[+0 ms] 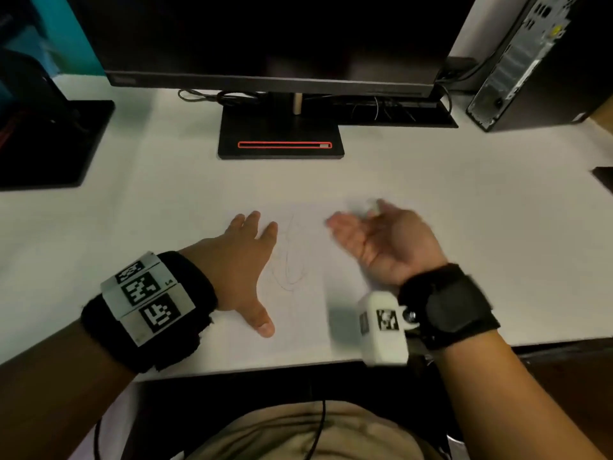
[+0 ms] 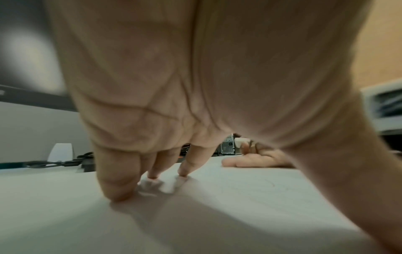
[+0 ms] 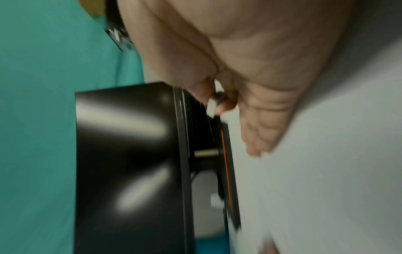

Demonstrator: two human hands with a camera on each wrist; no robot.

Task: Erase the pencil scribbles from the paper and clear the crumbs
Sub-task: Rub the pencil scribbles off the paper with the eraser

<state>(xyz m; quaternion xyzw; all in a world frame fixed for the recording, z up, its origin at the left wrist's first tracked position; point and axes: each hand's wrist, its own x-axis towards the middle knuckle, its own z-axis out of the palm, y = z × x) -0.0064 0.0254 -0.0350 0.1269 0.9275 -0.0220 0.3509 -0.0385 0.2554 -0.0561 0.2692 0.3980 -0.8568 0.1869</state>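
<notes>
A white paper sheet [image 1: 308,313] lies on the white desk [image 1: 464,227], with faint pencil scribbles [image 1: 292,260] in its middle. My left hand [image 1: 245,260] presses flat on the sheet's left part, fingers spread [image 2: 117,180]. My right hand [image 1: 374,234] stands on its little-finger edge on the paper right of the scribbles, blurred by motion. Its thumb and forefinger pinch a small white eraser [image 1: 371,206] [image 2: 240,141] [image 3: 212,104], while its other fingers [image 3: 259,137] stretch out straight. I cannot make out any crumbs.
A black monitor [image 1: 265,38] on a stand base [image 1: 282,141] sits just behind the paper, cables [image 1: 219,96] behind it. A computer tower [image 1: 530,61] stands at the back right, a second black stand [image 1: 49,144] at the left. The desk's front edge [image 1: 265,370] is near my wrists.
</notes>
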